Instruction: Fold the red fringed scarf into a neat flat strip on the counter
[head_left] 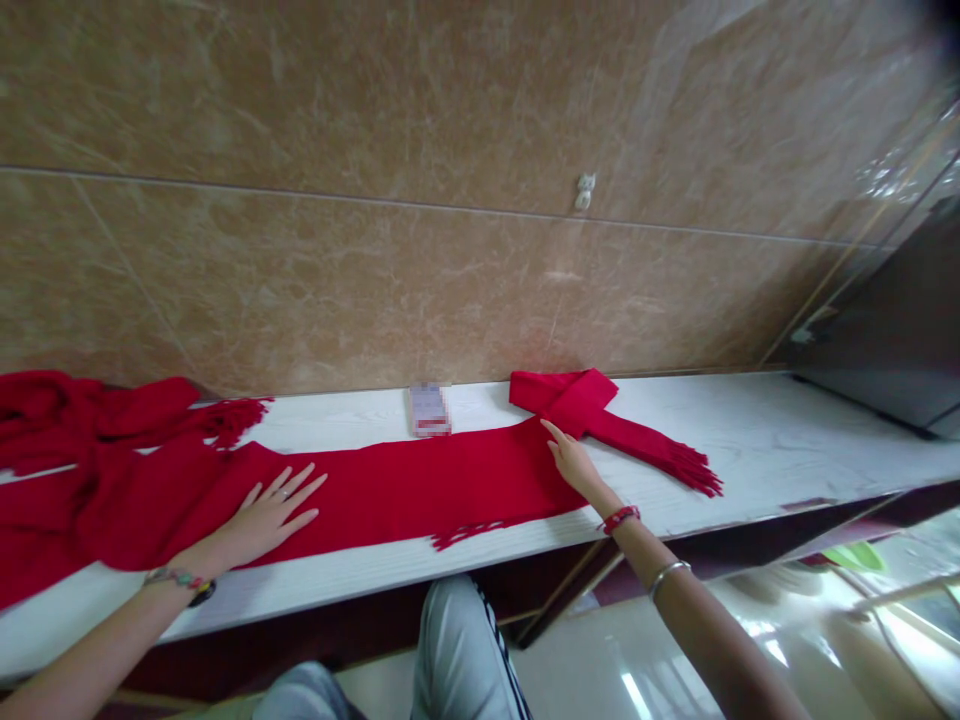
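Note:
A long red scarf [420, 490] lies stretched along a white wooden shelf [765, 440]. My left hand [270, 515] rests flat on it, fingers spread, left of the middle. My right hand [570, 460] lies flat on the scarf's right end with fingers stretched out, where the cloth folds back at an angle and runs to a fringed end [694, 468]. A second fringe [469, 532] shows at the front edge. More red scarf cloth [97, 420] is bunched at the far left.
A small blurred card or box [429, 409] lies on the shelf by the marble wall [450, 250]. A dark appliance [900, 340] stands at the far right. My knees [457, 640] are below the shelf edge, above a glossy floor.

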